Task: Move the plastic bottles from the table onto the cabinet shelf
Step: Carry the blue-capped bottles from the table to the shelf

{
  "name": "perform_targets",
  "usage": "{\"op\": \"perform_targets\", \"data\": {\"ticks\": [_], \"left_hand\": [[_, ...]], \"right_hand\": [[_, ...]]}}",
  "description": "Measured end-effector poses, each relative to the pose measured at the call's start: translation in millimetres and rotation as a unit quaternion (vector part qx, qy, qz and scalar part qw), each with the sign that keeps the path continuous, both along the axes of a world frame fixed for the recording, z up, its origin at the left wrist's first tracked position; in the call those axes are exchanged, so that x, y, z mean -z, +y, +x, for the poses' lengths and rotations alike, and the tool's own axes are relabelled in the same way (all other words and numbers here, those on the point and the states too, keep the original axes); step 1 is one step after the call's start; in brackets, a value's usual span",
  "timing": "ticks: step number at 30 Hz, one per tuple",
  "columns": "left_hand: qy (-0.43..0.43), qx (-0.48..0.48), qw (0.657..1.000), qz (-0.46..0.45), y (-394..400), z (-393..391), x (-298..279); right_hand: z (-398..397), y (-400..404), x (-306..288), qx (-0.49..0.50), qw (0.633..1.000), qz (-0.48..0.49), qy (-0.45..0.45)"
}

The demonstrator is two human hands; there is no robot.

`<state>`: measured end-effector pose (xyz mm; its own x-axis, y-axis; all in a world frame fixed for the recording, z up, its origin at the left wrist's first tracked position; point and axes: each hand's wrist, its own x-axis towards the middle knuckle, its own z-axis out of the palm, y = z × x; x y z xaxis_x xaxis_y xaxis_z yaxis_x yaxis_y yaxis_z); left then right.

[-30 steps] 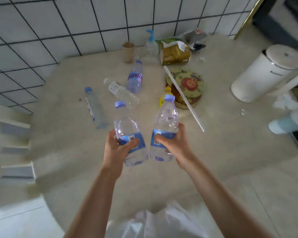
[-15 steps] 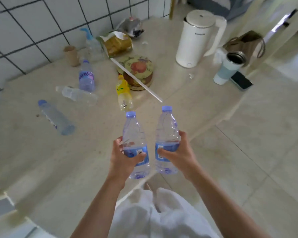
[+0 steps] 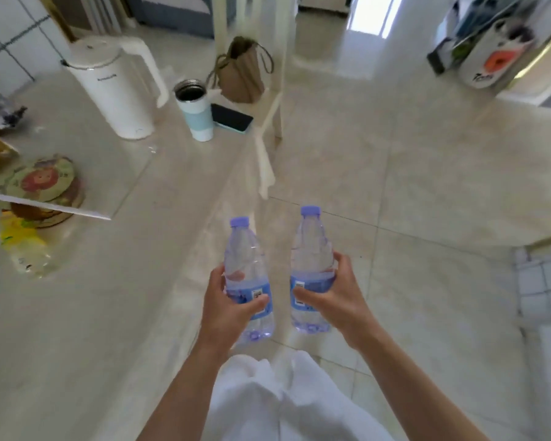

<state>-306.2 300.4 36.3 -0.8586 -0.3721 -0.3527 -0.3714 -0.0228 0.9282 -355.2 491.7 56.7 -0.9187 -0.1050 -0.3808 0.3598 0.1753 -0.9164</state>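
The left hand (image 3: pixel 233 308) wraps its fingers around one bottle (image 3: pixel 248 278), and the right hand (image 3: pixel 334 297) wraps around a second bottle (image 3: pixel 310 272). Both bottles stand upright, caps up, side by side but apart, over the floor just past the table (image 3: pixel 86 313) edge. A yellow-labelled bottle (image 3: pixel 26 246) lies on the table, well to the left. No cabinet shelf is clearly visible, so I cannot tell its direction.

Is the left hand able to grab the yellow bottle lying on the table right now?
Probably not. The left hand already grips a clear bottle, so it isn't free, and the yellow bottle lies well off to its left.
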Motion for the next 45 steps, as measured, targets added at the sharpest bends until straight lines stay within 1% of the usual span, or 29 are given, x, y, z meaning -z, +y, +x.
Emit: {"op": "perform_targets", "data": {"ticks": [2, 3, 5, 7, 10, 13, 19, 23, 27, 30, 34, 37, 40, 41, 45], "left_hand": [[-0.004, 0.039, 0.999, -0.001, 45, -17, 4], [-0.008, 0.048, 0.999, 0.001, 53, -22, 3], [-0.013, 0.114, 0.993, 0.010, 117, -44, 5], [-0.012, 0.124, 0.992, 0.012, 124, -52, 7], [-0.024, 0.218, 0.976, 0.004, 191, -76, 8], [-0.022, 0.285, 0.958, 0.007, 240, -92, 8], [-0.031, 0.415, 0.909, 0.007, 344, -127, 13], [-0.023, 0.503, 0.864, 0.009, 416, -155, 11], [-0.006, 0.578, 0.816, -0.009, 487, -166, 8], [-0.002, 0.629, 0.777, -0.016, 535, -159, 8], [0.000, 0.696, 0.718, -0.035, 594, -131, 10], [0.001, 0.730, 0.682, -0.045, 637, -100, 15], [0.005, 0.749, 0.661, -0.045, 676, -66, 20], [0.005, 0.751, 0.659, -0.043, 689, -55, 22], [0.009, 0.747, 0.664, -0.039, 746, 2, 16]], "right_hand": [[2, 46, -2, 0.041, 0.999, 0.003, -0.003], [2, 55, 0, 0.052, 0.999, 0.005, -0.005], [7, 120, 1, 0.124, 0.992, 0.023, -0.008], [8, 128, 1, 0.130, 0.991, 0.030, -0.007], [21, 192, 5, 0.227, 0.973, 0.036, -0.011], [31, 229, 10, 0.300, 0.953, 0.037, -0.023], [41, 300, 14, 0.440, 0.897, 0.031, -0.035], [39, 348, 11, 0.513, 0.857, 0.045, -0.024], [47, 393, 8, 0.580, 0.813, 0.050, -0.028], [64, 417, 7, 0.642, 0.765, 0.040, -0.037], [101, 445, 8, 0.711, 0.701, 0.026, -0.044], [135, 470, 11, 0.744, 0.665, 0.028, -0.056], [168, 496, 15, 0.763, 0.643, 0.030, -0.062], [179, 506, 14, 0.763, 0.643, 0.033, -0.063], [229, 558, 8, 0.767, 0.636, 0.059, -0.063]]}}
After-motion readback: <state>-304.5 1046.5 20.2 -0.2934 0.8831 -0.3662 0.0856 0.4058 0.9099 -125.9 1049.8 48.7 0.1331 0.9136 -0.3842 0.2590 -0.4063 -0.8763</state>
